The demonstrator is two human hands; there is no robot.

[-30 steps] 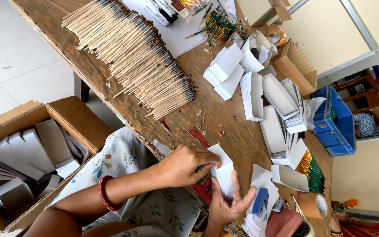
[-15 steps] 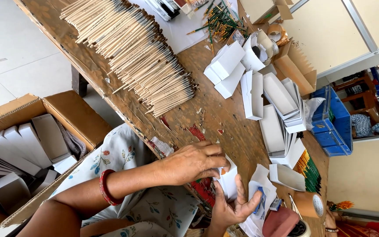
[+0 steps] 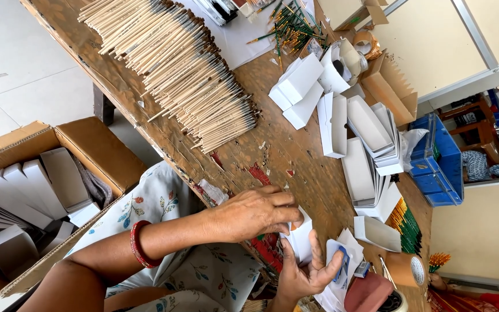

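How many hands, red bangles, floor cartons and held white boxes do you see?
Hands: 2 (left hand, right hand)
Red bangle: 1
Floor carton: 1
Held white box: 1
Total: 5

Small packing workshop — worn wooden bench [image 3: 295,156] heaped with paintbrushes [image 3: 174,63], flat white cartons [image 3: 371,144], cardboard box [image 3: 41,190] of folded ones.

A long, worn wooden workbench [image 3: 295,167] crosses a daylit room. Pale tiled floor [image 3: 24,86] lies beyond its near edge; cream wall panels [image 3: 434,40] rise past its far edge.
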